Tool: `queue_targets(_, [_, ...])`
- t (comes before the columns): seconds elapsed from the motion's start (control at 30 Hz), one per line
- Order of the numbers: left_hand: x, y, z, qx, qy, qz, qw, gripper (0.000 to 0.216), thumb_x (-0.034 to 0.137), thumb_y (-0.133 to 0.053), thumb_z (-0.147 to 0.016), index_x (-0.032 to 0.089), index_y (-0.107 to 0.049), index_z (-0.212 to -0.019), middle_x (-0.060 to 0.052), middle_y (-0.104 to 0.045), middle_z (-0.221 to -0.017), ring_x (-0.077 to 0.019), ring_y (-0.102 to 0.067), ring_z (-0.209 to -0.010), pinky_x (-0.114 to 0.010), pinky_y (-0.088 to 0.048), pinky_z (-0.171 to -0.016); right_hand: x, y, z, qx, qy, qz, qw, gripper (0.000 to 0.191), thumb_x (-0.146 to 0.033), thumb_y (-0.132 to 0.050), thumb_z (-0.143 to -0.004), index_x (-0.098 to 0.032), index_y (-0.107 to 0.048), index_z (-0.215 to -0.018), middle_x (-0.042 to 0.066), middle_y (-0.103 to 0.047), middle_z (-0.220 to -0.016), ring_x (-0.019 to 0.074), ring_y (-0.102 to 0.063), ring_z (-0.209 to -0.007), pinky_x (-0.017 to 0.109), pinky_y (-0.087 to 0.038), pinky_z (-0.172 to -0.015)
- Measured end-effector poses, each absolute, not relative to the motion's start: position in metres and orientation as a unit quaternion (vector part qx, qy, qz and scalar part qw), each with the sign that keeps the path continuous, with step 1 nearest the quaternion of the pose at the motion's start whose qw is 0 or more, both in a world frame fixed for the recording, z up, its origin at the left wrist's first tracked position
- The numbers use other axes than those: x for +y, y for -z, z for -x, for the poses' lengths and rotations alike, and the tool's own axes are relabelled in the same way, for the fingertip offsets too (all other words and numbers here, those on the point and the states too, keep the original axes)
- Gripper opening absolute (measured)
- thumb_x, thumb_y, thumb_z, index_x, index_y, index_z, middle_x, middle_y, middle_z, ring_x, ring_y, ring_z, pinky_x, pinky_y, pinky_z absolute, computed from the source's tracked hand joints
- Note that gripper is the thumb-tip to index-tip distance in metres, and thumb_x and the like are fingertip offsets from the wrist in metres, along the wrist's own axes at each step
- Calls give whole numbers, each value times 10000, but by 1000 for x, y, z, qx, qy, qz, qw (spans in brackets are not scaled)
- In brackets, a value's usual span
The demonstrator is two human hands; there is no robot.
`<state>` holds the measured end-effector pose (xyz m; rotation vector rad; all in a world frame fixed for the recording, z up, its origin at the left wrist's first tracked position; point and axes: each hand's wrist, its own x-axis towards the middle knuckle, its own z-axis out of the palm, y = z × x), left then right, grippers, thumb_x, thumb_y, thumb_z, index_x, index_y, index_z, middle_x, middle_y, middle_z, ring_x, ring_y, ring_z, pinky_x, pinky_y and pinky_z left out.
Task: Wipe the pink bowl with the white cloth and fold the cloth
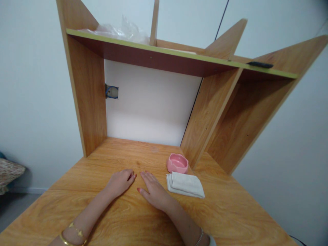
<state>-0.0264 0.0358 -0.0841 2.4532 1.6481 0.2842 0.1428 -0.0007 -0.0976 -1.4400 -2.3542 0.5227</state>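
Both hands rest on the wooden desk (138, 222). My left hand (121, 181) lies with its fingers curled in and its thumb alongside them; nothing shows in it. Flat on the desktop beside it, my right hand (154, 192) has its fingers stretched forward and its thumb apart, and it holds nothing. A folded white cloth (186, 185) lies just right of my right hand, not touching it. Directly behind the cloth stands a pink faceted bowl (177, 163); no contents show in it.
A wooden hutch rises at the desk's back, with an upper shelf (174, 51) and an upright divider (210, 112). Clear plastic wrapping (123, 32) and a dark flat object (260, 64) lie on the shelf. An uncovered wall socket box (112, 92) shows at back left.
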Motion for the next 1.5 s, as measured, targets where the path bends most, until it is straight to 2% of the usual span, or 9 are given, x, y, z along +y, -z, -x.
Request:
queue_targets(0.67, [36, 84, 27, 551, -89, -826, 83, 326, 356, -306, -873, 170, -565, -807, -89, -644, -824, -208, -599, -746, -282, -381, -623, 0, 96, -143, -829, -186, 505, 152, 601, -368, -367, -852, -34, -275, -1342, 150, -283, -1395, 213, -185, -1306, 368, -152, -1075])
queue_targets(1.5, [36, 84, 27, 557, -87, -822, 77, 324, 357, -301, -872, 173, -560, -807, -84, -645, -807, -217, -603, -752, -285, -381, -623, -1, 96, -142, -827, -185, 507, 158, 579, -357, -356, -855, -63, -275, -1347, 129, -285, -1398, 205, -185, -1306, 379, -160, -1072])
